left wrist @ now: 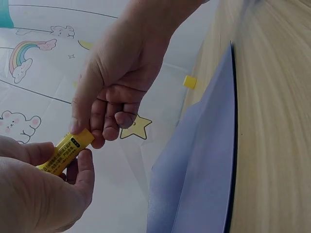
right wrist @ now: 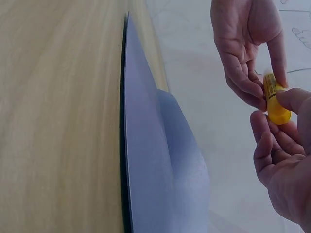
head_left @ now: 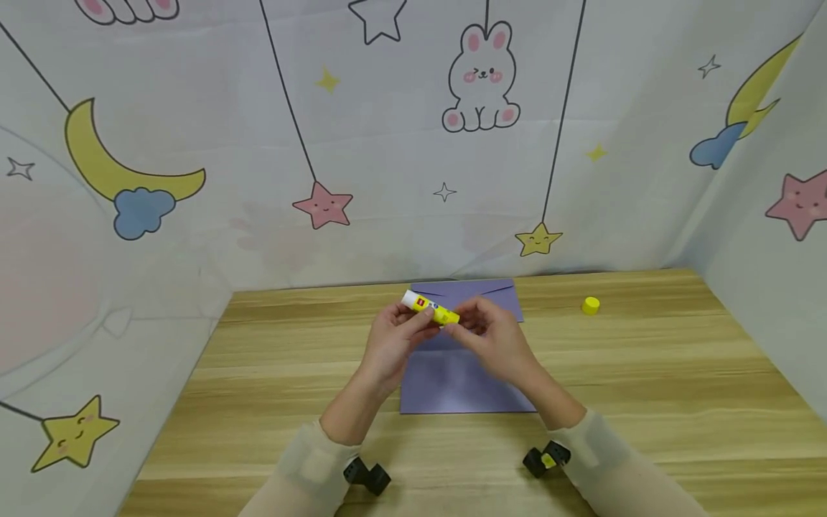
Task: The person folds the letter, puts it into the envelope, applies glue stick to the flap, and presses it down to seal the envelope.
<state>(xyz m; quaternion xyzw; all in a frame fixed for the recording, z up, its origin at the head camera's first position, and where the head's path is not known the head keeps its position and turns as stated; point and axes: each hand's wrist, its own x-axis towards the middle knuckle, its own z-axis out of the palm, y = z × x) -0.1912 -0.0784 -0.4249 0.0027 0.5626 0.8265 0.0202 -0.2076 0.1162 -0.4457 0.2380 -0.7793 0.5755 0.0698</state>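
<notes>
Both hands hold a yellow glue stick (head_left: 439,311) with a white top above a purple envelope. My left hand (head_left: 390,348) grips its barrel between thumb and fingers, the white end pointing up and left. At the yellow base, my right hand (head_left: 502,340) pinches with thumb and index finger, as the left wrist view shows on the glue stick (left wrist: 64,153). In the right wrist view the yellow base of the glue stick (right wrist: 278,112) lies between the right thumb and fingers. Below the hands, the envelope (head_left: 461,384) lies on the table with its flap (head_left: 461,289) opened away.
A yellow cap (head_left: 591,306) stands on the wood-grain table (head_left: 678,402) to the right of the envelope. A white printed cloth (head_left: 388,129) hangs behind the table's far edge and along its sides. Small black devices (head_left: 367,476) sit at both wrists.
</notes>
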